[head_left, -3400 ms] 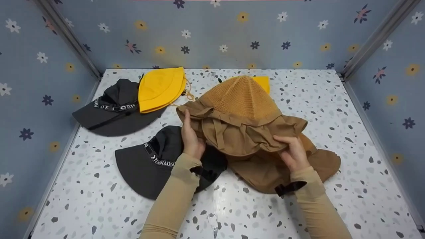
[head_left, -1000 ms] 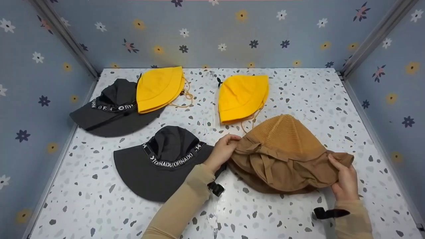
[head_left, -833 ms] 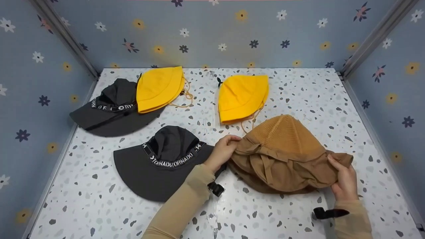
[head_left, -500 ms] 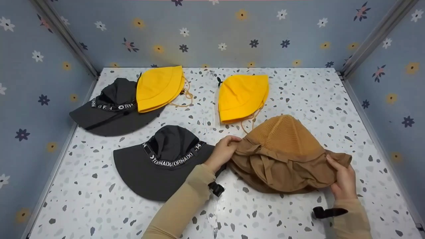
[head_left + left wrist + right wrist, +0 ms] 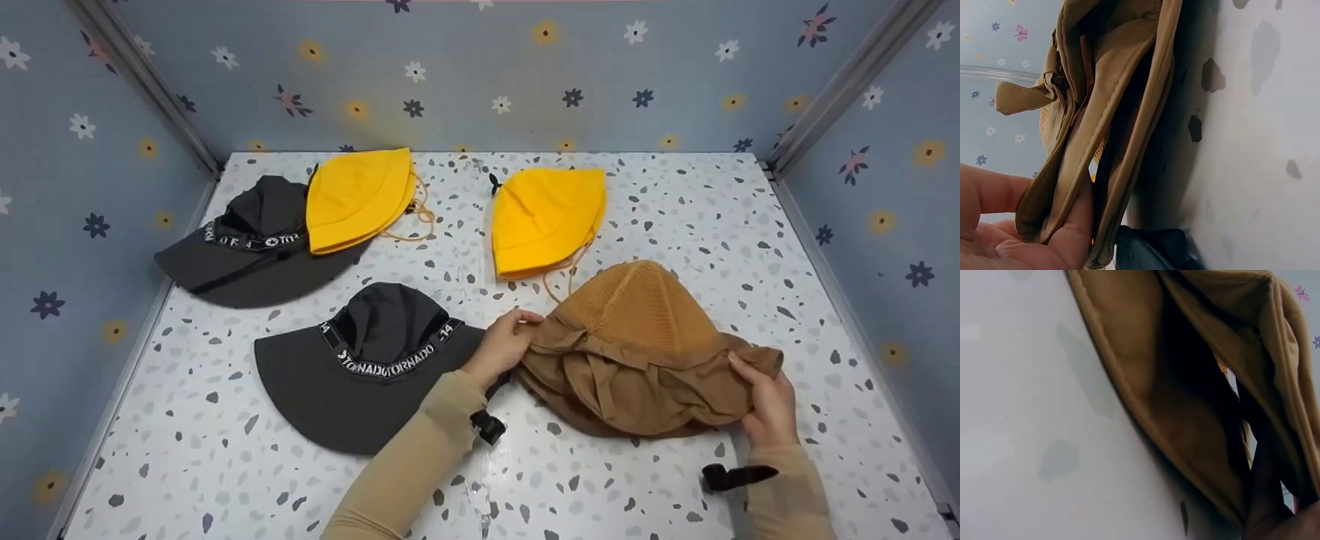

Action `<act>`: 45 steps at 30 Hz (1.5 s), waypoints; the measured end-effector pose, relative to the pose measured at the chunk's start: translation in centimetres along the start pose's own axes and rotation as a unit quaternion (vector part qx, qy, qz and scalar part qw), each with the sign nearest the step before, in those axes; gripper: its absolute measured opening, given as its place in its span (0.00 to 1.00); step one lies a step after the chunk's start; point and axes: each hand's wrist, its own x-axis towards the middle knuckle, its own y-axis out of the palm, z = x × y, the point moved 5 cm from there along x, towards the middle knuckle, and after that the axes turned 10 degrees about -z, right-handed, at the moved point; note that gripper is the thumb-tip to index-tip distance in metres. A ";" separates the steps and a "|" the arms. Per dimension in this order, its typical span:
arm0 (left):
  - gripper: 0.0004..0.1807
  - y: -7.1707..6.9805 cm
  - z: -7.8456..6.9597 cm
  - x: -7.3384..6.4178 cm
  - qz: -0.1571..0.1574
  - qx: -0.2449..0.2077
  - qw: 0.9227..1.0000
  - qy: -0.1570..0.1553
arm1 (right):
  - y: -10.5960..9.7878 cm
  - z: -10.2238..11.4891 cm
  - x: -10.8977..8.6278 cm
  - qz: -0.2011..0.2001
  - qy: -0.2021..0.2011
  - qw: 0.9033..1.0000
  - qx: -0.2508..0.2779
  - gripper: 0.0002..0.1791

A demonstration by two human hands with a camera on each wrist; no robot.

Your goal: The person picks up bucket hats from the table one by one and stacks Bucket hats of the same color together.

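Worktop (image 5: 570, 495) read as a clock. Ten: far dark hat (image 5: 247, 281); at eleven, left yellow hat (image 5: 360, 199) lapping over it. A knock could slide the yellow one off. Eight: near dark hat (image 5: 337, 409), left sleeve (image 5: 420, 439) crossing above its brim; a sideways sweep of that arm could drag it.

Left grip (image 5: 504, 345), just off centre, pinches the left edge of the brown hat (image 5: 649, 311). One o'clock: right yellow hat (image 5: 547, 225), its trailing cord (image 5: 547, 287) reaching down beside the brown crown; a lift could snag it. Brown hat sits at four, strung between both hands. Lower brim (image 5: 559, 401) shows beneath; same hat or a second, cannot tell. Probably outside the left pinch, so it could sag or slip if the top layer rises alone. Right grip (image 5: 772, 405) grasps the brown brim's right end, thumb on top; uneven pull would bunch the cloth.

Materials: dark hats smooth, wide-brimmed, white-lettered bands. Yellow hats plain cloth, lying flattened. Brown crown ribbed, knit-looking, domed; brim limp, stitched, ruffled. Worktop white, speckled.
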 end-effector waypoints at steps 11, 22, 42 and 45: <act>0.14 0.0 -0.4 -0.3 0.018 0.026 0.999 -0.002 | -0.2 0.6 -0.2 -0.088 -0.059 0.991 -0.077 0.23; 0.17 0.4 -2.6 -1.1 0.009 0.158 0.985 0.070 | 0.9 2.5 -1.4 -0.128 -0.185 0.928 -0.297 0.43; 0.28 6.0 -3.9 -4.1 0.106 0.303 0.933 0.163 | 8.3 -1.2 -3.9 0.112 -0.418 0.690 -0.580 0.35; 0.28 6.3 -3.6 -4.1 0.116 0.311 0.931 0.150 | 8.6 -1.8 -3.5 0.122 -0.400 0.675 -0.608 0.40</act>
